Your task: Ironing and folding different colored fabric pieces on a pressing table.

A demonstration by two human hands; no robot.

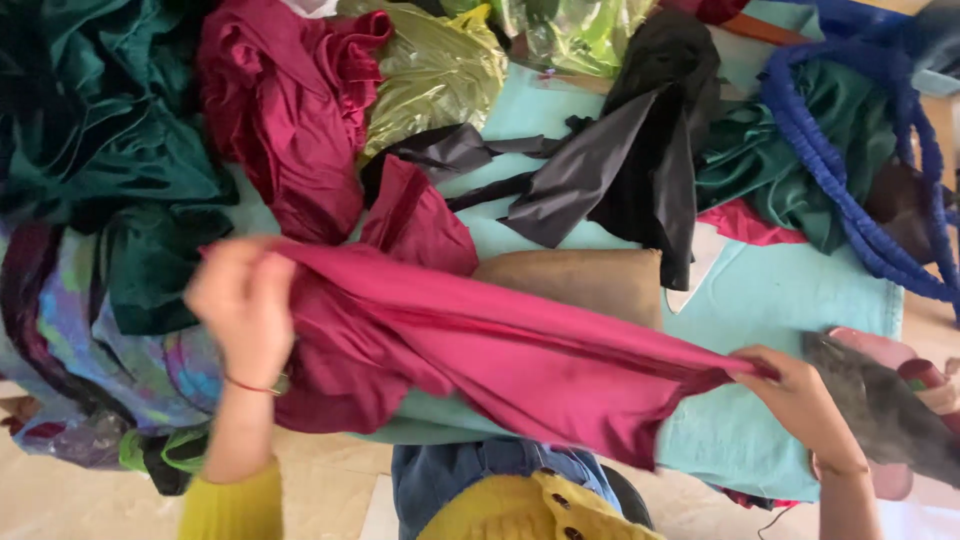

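Both hands grasp the magenta cloth (500,350), stretched taut between them above the pale turquoise sheet (780,300) that covers the work surface; the left hand (245,300) pinches one end, its fingertips buried in the folds, and the right hand (800,395) clenches the other end at a narrow gathered corner; how much cloth hangs below is hard to judge, since its lower edge droops over the person's yellow top (520,510). Behind the stretched cloth lies a tan cushion (580,280), half hidden; beyond it a black fabric strip (630,160), a crumpled dark red garment (290,110) and dark green satin (90,130) pile up; a blue ruffled cord (850,200) loops at the right, cut off by the edge; a grey blurred piece (880,410) sits just beside the right hand.
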